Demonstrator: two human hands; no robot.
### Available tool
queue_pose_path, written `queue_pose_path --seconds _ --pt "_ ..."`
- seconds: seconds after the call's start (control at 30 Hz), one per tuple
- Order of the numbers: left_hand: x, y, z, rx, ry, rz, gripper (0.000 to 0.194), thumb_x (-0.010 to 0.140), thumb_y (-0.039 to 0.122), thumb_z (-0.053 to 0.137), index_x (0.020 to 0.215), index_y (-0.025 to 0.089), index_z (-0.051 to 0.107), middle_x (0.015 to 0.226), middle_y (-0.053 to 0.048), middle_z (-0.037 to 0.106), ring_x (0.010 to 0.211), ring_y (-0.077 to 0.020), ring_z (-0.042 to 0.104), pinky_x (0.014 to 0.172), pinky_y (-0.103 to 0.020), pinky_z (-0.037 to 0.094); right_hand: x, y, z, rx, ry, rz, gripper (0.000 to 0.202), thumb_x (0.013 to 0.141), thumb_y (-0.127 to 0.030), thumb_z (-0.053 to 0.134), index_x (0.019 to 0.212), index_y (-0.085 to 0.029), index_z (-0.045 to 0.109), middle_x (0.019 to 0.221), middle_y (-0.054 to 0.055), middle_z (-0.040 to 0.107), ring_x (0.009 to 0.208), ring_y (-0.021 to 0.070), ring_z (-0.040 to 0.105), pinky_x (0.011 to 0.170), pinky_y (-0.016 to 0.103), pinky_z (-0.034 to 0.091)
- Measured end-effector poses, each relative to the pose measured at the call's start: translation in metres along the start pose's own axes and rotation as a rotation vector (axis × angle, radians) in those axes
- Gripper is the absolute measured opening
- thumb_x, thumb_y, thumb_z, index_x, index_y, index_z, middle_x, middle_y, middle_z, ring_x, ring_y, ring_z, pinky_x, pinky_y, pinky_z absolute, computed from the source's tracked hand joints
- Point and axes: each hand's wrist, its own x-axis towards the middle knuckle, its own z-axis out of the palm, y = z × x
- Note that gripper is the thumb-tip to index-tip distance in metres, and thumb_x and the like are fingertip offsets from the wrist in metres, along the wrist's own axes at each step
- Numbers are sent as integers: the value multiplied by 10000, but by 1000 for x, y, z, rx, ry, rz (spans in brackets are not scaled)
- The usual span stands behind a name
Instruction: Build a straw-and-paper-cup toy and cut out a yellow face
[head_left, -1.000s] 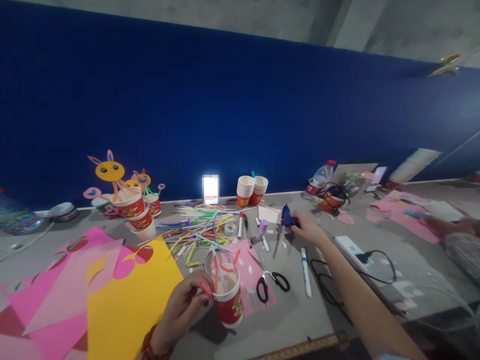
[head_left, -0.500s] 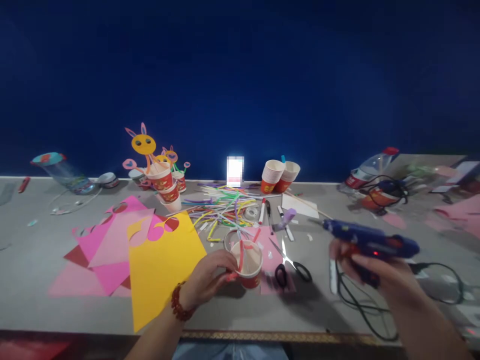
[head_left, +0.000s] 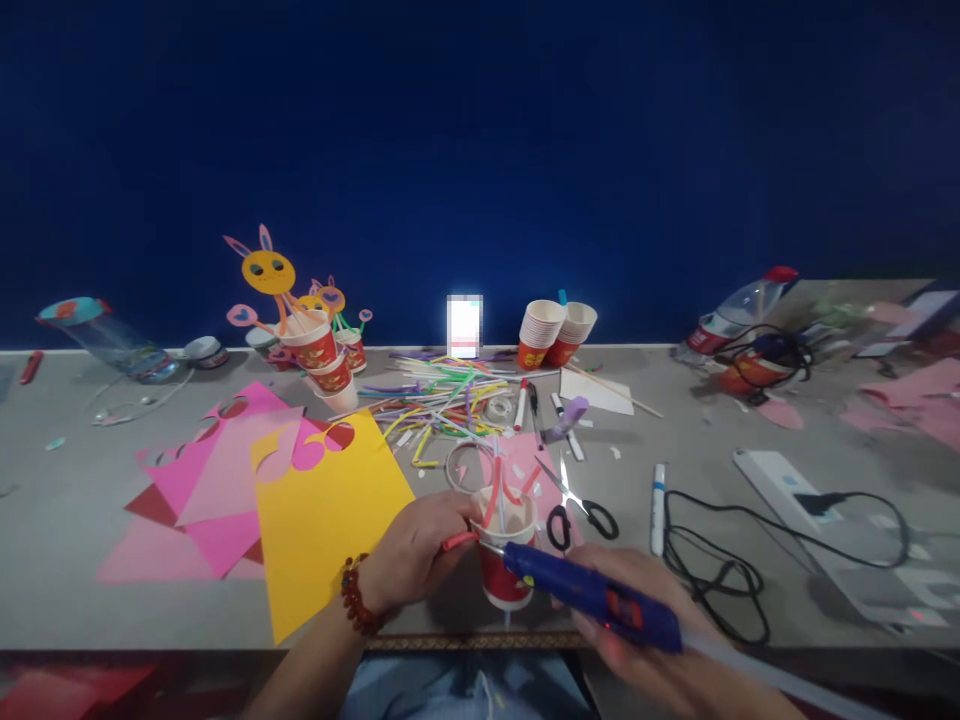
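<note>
Lying left of the left hand (head_left: 424, 548), a yellow sheet (head_left: 322, 540) has cut-outs. That hand pinches a red straw (head_left: 457, 542) at the cup (head_left: 504, 580) just right of it: red paper, pale rim, straws (head_left: 493, 492) inside. Beyond both hands, stacked cups (head_left: 541, 332) bear gold writing too small to read. The right hand (head_left: 637, 585) grips a blue glue gun (head_left: 589, 592), nozzle (head_left: 491, 547) near the rim, scissors (head_left: 573, 501) just beyond; farther right, a bottle (head_left: 739, 312) has a blurred red label.

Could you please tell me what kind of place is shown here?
It looks like a craft workspace, though whether a classroom or workshop I cannot tell. The signs are the yellow paper with rounded pieces cut out, the heap of colourful straws, and the blue glue gun.
</note>
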Motion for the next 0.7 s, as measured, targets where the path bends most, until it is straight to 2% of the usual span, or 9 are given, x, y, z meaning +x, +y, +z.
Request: queue_pose_path --seconds 0.07,0.1,0.27,0.4,0.47,0.57,0.7 --pt "-1 -1 1 78 -4 37 213 980 219 409 1084 181 591 1008 -133 722 957 -226 682 840 -349 561 -5 1 -1 16 -156 2 143 892 -341 565 797 -237 593 664 -8 650 567 158 613 543 249 466" --pt "-2 -1 1 109 -3 49 223 978 215 411 1103 179 591 1015 -136 723 974 -230 680 856 -357 560 -7 1 -2 25 -187 4 152 911 -349 541 813 -239 577 677 -3 648 575 161 611 549 256 458" --pt "0 0 3 244 1 91 173 954 175 460 1040 184 610 1008 -134 718 936 -217 678 808 -328 567 -15 -3 -4 11 -65 -40 194 938 -433 524 899 -251 579 699 19 658 584 185 618 548 272 440" --pt "4 3 3 316 -16 106 165 947 156 469 1028 187 609 998 -132 711 902 -211 675 739 -300 565 -17 -3 3 -10 -3 -17 340 961 -545 454 859 -247 582 639 19 635 546 186 597 545 283 422" --pt "5 4 3 324 -6 125 167 947 164 471 1028 193 615 993 -126 710 910 -212 674 744 -304 564 -17 1 6 -43 20 -49 303 956 -519 474 882 -245 578 636 12 638 533 178 595 536 275 416" --pt "5 3 4 333 -6 143 159 946 186 493 1039 199 622 1017 -124 710 939 -219 672 778 -322 570 -17 7 7 -99 13 -112 143 913 -388 536 904 -247 552 647 -4 636 523 166 593 503 257 404" --pt "2 1 5 342 -56 116 178 954 190 475 1046 197 627 1025 -124 706 949 -217 670 780 -314 574 -17 12 8 -103 -5 -107 82 867 -325 552 905 -252 555 663 -2 649 539 170 610 502 252 420"
